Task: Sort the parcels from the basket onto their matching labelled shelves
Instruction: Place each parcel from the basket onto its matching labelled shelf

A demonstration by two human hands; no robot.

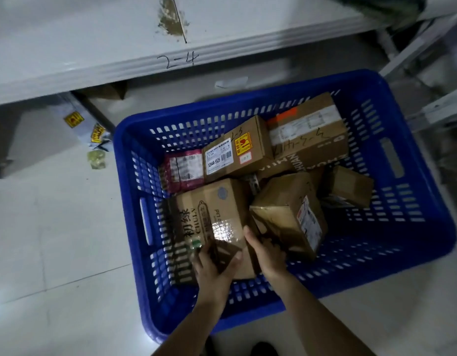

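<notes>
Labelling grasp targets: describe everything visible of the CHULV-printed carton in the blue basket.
The CHULV carton is brown cardboard, closed, with dark printed characters, a round blue-grey mark and glossy clear tape on top. It lies at the near-left of the blue basket. The left hand grips its near end, fingers spread on top; the right hand lays its thumb along its right edge. A tilted brown box sits just right of it.

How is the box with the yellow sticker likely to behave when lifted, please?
The box with the yellow sticker looks stiff, its cardboard edges crisp. The sticker resembles a fragile warning, so probably delicate contents. It rests on other parcels, which may shift.
</notes>
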